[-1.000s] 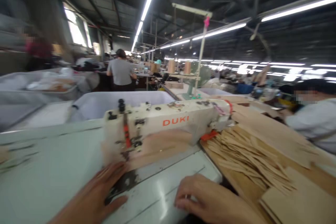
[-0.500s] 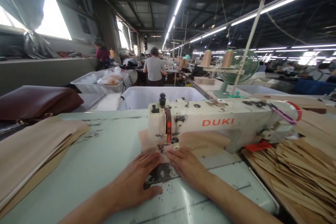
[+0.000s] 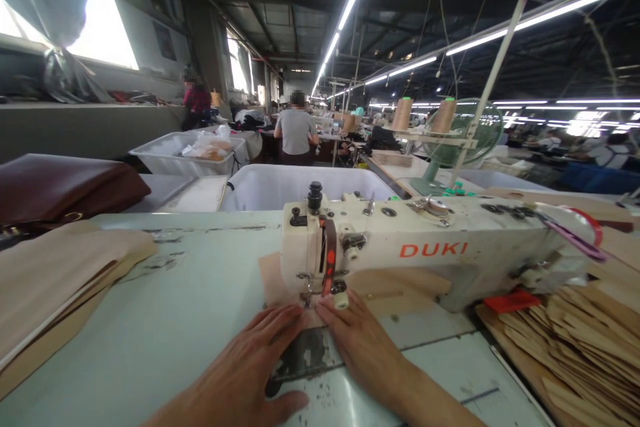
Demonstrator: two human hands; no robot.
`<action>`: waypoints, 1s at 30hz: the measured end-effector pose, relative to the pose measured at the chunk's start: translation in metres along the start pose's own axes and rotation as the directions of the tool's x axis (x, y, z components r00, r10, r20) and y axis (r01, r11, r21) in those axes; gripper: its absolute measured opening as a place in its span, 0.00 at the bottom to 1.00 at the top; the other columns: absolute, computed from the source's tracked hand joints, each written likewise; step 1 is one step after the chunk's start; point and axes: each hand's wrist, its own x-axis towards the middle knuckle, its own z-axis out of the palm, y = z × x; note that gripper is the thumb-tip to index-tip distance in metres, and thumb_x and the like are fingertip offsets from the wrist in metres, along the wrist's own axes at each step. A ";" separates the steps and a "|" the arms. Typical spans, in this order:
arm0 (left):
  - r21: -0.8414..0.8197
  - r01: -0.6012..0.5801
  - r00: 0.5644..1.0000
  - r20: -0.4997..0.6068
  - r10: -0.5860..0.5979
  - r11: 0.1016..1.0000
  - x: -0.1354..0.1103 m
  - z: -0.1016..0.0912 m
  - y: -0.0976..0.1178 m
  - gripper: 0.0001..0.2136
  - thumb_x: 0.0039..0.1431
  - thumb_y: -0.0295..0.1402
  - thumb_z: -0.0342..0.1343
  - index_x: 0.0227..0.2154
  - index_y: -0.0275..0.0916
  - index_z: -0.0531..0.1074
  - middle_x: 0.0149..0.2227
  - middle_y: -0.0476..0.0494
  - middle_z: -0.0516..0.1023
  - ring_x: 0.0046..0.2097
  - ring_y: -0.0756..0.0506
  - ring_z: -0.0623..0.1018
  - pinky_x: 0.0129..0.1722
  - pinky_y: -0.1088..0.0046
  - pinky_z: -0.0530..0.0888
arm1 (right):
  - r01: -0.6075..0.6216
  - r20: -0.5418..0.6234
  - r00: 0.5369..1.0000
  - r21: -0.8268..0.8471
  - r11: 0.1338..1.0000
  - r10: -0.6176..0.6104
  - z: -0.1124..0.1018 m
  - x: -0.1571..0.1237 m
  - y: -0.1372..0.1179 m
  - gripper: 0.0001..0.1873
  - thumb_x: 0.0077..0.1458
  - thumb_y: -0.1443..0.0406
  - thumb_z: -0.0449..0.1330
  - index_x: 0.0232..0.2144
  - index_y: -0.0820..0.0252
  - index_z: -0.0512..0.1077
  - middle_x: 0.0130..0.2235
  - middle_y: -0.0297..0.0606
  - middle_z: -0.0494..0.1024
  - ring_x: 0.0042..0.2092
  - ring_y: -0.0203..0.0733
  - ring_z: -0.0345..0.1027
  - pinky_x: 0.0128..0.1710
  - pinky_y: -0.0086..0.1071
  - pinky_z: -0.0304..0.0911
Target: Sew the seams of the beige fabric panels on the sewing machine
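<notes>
A white sewing machine [image 3: 370, 247] marked DUKI stands across a pale green table. Beneath its presser foot [image 3: 307, 297] lies a thin tan piece of material [image 3: 273, 278], partly hidden by the machine head and my fingers. My left hand [image 3: 250, 360] rests flat, its fingertips on the near edge of the material left of the foot and its thumb spread away. On the other side, my right hand [image 3: 367, 350] lies with outstretched fingers on the material, just right of the foot. Both hands press from above and grip nothing visible.
Tan sheets [image 3: 65, 280] are layered at the left, near a dark brown leather item [image 3: 70, 190]. Stacked tan pieces [image 3: 585, 340] lie at the right. Behind the machine is a white bin [image 3: 300, 183]. Thread cones [image 3: 403, 113] and a green fan [image 3: 483, 130] stand beyond.
The camera view has shifted, so the machine appears lower and farther right. Both hands keep their places beside the presser foot, with the material still under their fingertips.
</notes>
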 end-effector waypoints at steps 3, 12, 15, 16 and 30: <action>0.000 -0.002 1.000 -0.012 0.002 1.000 0.001 0.003 -0.003 0.40 0.58 0.57 0.55 0.68 0.45 0.52 0.68 0.40 0.54 0.67 0.32 0.57 0.64 0.45 0.58 | 0.002 0.007 1.000 0.015 1.000 -0.002 -0.002 0.002 0.000 0.32 0.62 0.75 0.50 0.66 0.51 0.56 0.61 0.41 0.68 0.65 0.49 0.57 0.67 0.55 0.44; 0.001 -0.056 0.991 -0.120 0.056 0.998 0.001 0.012 -0.011 0.41 0.57 0.59 0.56 0.68 0.50 0.50 0.69 0.42 0.55 0.67 0.31 0.59 0.63 0.44 0.61 | -0.006 -0.018 1.000 0.069 0.998 0.008 -0.002 0.004 0.003 0.31 0.63 0.74 0.50 0.65 0.47 0.57 0.60 0.38 0.70 0.64 0.47 0.58 0.68 0.55 0.41; 0.016 -0.081 0.989 -0.119 0.082 0.997 0.002 0.012 -0.012 0.41 0.57 0.59 0.56 0.69 0.53 0.47 0.69 0.43 0.54 0.67 0.31 0.59 0.63 0.45 0.62 | -0.003 -0.029 1.000 0.068 0.998 0.005 -0.002 0.004 0.004 0.32 0.63 0.74 0.51 0.66 0.47 0.57 0.60 0.37 0.70 0.64 0.47 0.58 0.68 0.55 0.41; 0.020 -0.084 0.989 -0.117 0.086 0.996 0.002 0.012 -0.011 0.41 0.58 0.58 0.55 0.69 0.53 0.46 0.69 0.44 0.54 0.67 0.31 0.59 0.63 0.45 0.63 | -0.001 -0.029 1.000 0.066 0.998 0.003 -0.002 0.004 0.004 0.32 0.63 0.74 0.51 0.66 0.47 0.57 0.60 0.38 0.70 0.64 0.47 0.58 0.68 0.55 0.42; 0.080 -0.133 0.977 -0.158 0.144 0.988 0.007 0.006 -0.005 0.33 0.64 0.54 0.51 0.67 0.46 0.54 0.67 0.40 0.59 0.66 0.35 0.62 0.64 0.52 0.62 | -0.115 -0.078 0.991 -0.027 0.993 0.112 -0.001 0.002 0.001 0.23 0.66 0.69 0.50 0.62 0.58 0.63 0.60 0.44 0.69 0.63 0.46 0.58 0.67 0.48 0.46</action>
